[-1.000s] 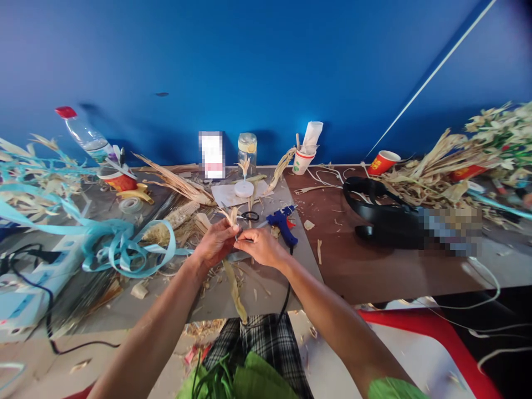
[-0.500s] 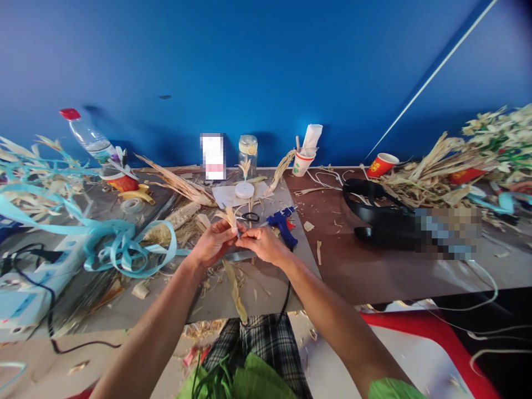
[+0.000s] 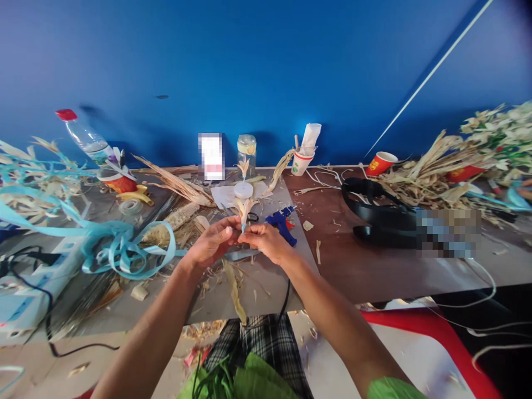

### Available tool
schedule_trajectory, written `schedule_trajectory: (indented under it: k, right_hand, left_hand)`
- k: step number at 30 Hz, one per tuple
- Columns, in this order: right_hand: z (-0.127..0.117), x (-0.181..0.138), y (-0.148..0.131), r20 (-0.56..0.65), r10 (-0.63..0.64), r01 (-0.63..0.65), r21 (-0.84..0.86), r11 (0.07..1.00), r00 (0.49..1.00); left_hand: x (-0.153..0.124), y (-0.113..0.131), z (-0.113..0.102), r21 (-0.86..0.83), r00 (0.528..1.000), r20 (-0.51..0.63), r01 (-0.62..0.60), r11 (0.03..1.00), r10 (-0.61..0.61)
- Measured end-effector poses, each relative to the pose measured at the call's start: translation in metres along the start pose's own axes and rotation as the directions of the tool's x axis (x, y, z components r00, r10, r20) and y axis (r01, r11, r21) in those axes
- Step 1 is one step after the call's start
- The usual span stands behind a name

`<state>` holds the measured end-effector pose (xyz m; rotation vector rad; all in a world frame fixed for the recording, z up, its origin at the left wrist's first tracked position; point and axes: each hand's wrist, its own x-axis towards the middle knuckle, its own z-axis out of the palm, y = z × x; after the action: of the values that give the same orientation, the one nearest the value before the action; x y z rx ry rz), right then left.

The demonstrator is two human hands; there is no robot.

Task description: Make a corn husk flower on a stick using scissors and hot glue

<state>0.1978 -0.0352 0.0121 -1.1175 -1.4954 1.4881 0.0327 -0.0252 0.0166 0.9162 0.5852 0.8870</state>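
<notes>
A small corn-husk flower [image 3: 244, 208], pale with a bluish base, stands upright between my hands above the table. My right hand [image 3: 266, 239] pinches it low down, at the blue base. Close against its left side is my left hand [image 3: 214, 239], with the thumb lifted away from the fingers; the fingertips are partly hidden behind the flower. Just beyond, a similar husk flower [image 3: 244, 168] rises from a round white holder [image 3: 243, 190]. A blue glue gun [image 3: 284, 226] lies right of my right hand, and dark scissor handles [image 3: 252, 218] show behind the flower.
Light-blue ribbon [image 3: 124, 249] lies looped on the left, near a white power strip [image 3: 37, 282]. Dry husks [image 3: 178, 185], a jar [image 3: 246, 152] and a paper cup [image 3: 302, 162] stand or lie toward the blue wall. A black headset [image 3: 374, 216] is on the right.
The flower has been turned upright and shifted slightly right. My left thumb has come away from it, while my right hand keeps pinching the base.
</notes>
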Motion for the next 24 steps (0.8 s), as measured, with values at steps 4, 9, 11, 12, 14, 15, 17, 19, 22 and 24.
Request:
schedule_trajectory:
  k: [4,9,11,12,14,15,17,19,22,24]
  right_hand:
    - [-0.001,0.003,0.006,0.109,0.054,-0.081,0.263,0.961,0.993]
    - [0.002,0.006,0.011,0.147,0.108,-0.149,0.306,0.94,0.983]
    - [0.001,0.006,0.01,0.149,0.126,-0.165,0.287,0.943,0.981]
    - [-0.001,0.005,0.009,0.154,0.129,-0.167,0.27,0.948,0.98]
    - [-0.004,0.003,0.007,0.166,0.126,-0.159,0.205,0.966,0.978]
    - [-0.006,0.002,0.006,0.158,0.123,-0.149,0.167,0.975,0.98]
    - [-0.01,0.001,0.003,0.115,0.106,-0.119,0.109,0.987,0.988]
    - [-0.012,0.0,0.0,0.091,0.086,-0.096,0.108,0.99,0.992]
    - [-0.012,0.0,-0.003,0.124,0.095,-0.118,0.198,0.973,0.988]
    - [-0.012,0.0,-0.005,0.141,0.111,-0.146,0.267,0.953,0.984]
  left_hand:
    - [0.001,-0.003,-0.003,0.06,0.998,-0.044,0.054,0.997,-0.051]
    - [0.002,-0.008,-0.002,0.127,0.996,-0.071,0.066,0.99,-0.058]
    - [0.002,-0.007,0.001,0.188,0.995,-0.09,0.07,0.98,-0.053]
    - [0.002,-0.007,0.002,0.226,0.994,-0.097,0.069,0.972,-0.048]
    - [0.002,-0.007,0.003,0.301,0.994,-0.105,0.056,0.952,-0.026]
    - [0.002,-0.007,0.003,0.328,0.994,-0.104,0.046,0.943,-0.012]
    - [0.001,-0.007,0.002,0.363,0.995,-0.1,0.025,0.932,0.012]
    - [0.001,-0.006,0.0,0.375,0.996,-0.084,0.011,0.927,0.022]
    - [-0.001,-0.005,-0.003,0.338,1.0,-0.016,0.017,0.941,-0.013]
    - [-0.003,-0.004,-0.004,0.268,0.999,0.031,0.022,0.963,-0.032]
